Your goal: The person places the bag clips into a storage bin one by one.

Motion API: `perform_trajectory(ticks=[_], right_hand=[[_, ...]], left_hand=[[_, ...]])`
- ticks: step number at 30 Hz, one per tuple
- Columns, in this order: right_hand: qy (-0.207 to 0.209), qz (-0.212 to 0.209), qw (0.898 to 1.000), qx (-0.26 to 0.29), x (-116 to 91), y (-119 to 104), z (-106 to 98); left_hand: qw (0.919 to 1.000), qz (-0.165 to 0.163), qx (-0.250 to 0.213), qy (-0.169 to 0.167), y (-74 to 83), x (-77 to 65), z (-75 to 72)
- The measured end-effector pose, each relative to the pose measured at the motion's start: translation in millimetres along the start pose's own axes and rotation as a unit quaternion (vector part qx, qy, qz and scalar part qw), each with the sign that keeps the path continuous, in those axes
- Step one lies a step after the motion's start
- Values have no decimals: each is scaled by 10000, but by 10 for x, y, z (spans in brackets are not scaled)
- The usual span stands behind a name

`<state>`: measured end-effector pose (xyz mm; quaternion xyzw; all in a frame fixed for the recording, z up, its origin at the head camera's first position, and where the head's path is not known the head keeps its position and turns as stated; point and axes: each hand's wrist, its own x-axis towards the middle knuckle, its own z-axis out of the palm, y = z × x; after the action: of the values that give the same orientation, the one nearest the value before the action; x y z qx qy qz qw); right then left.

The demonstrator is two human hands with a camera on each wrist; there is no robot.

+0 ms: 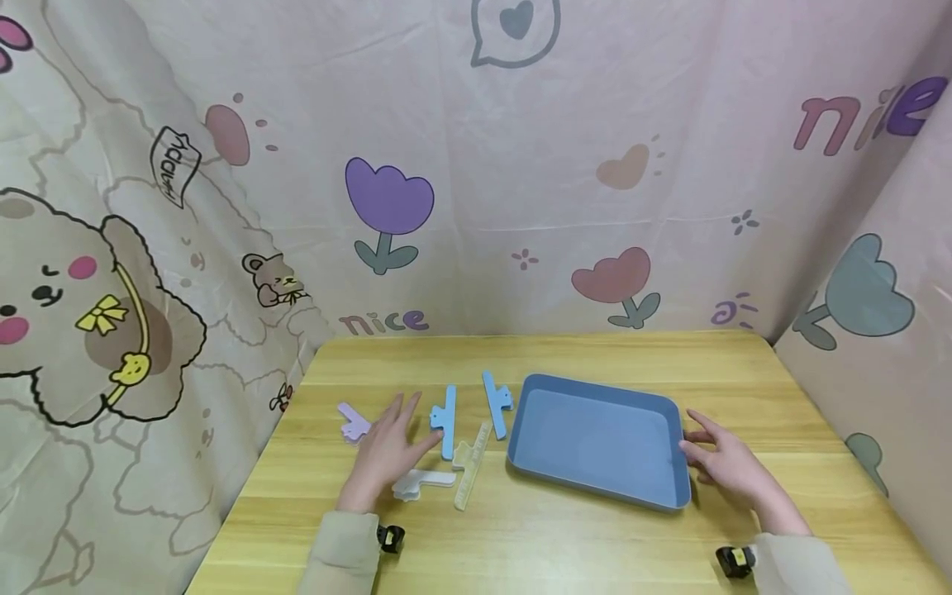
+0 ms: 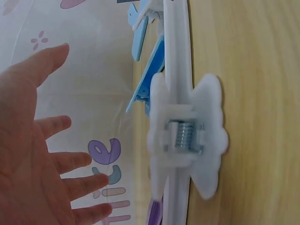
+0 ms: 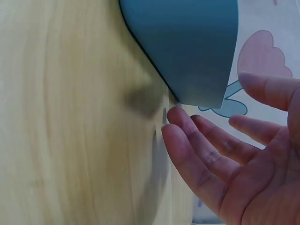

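The blue tray [image 1: 598, 442] lies right of centre, long axis roughly left to right. The right hand [image 1: 725, 459], fingers spread, holds nothing beside the tray's right wall – contact cannot be confirmed. The left hand [image 1: 384, 450], spread wide and holding nothing, is nearer the left blue clip [image 1: 449, 423] – this lies between that hand and the tray, long axis near to far.

The head view looks forward and down over the table [image 1: 521, 545]; both wrist views, turned sideways, share with it, from near, the white clip [image 2: 210, 119] (left) and the tray [image 3: 197, 47] (right).
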<state>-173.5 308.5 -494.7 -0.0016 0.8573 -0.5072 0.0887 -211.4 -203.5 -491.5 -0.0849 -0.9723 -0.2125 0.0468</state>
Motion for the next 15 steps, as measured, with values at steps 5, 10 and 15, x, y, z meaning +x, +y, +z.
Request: perform_trajectory(ticks=[5, 10, 15], right_hand=[[-161, 254, 9989, 349, 7, -19, -11], [-261, 398, 9971, 587, 22, -9, -19], [-442, 433, 9939, 913, 36, 9, -25]], left_hand=[[9992, 109, -388, 30, 8, 106, 29], [9971, 85, -754, -40, 24, 197, 54], [9945, -94, -1027, -159, 8, 278, 87]])
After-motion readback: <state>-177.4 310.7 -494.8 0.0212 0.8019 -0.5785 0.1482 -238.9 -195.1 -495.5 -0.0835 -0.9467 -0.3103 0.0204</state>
